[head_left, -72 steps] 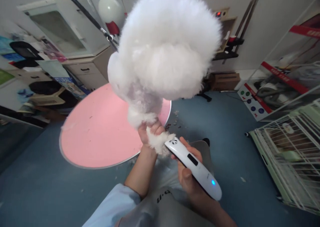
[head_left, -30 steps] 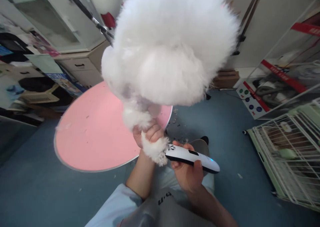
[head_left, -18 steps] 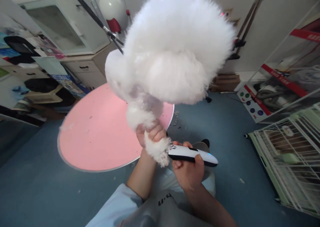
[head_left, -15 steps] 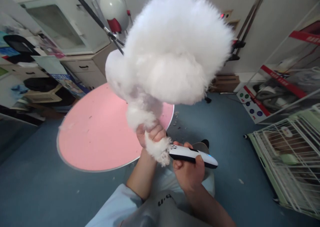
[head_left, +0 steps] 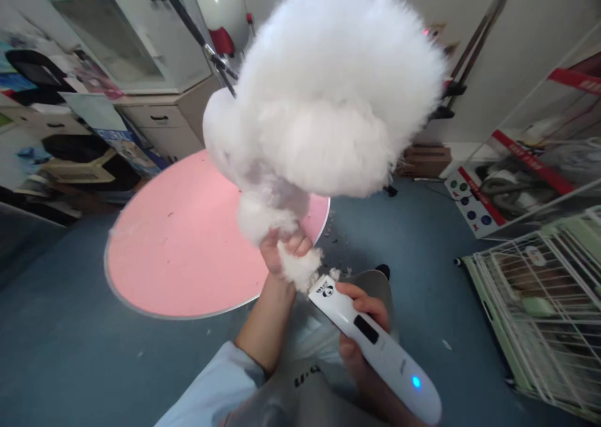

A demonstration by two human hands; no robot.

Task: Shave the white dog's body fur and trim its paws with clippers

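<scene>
Paw in my left hand, clipper in my right, at the pink bench's near edge.

My left hand (head_left: 282,252) is closed around the dog's paw (head_left: 300,267); my right hand (head_left: 361,327) grips the white clipper (head_left: 375,349), long axis running up-left, head just beside the paw. The fluffy white dog (head_left: 328,89) rises above the bench (head_left: 178,252); a wire cage (head_left: 539,308) stands right.

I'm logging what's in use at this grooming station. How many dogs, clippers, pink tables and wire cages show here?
White fluffy dog, its paw gripped in the left hand: 1
White clipper, held in the right hand: 1
Pink round table: 1
Wire cage: 1
Total: 4
</scene>
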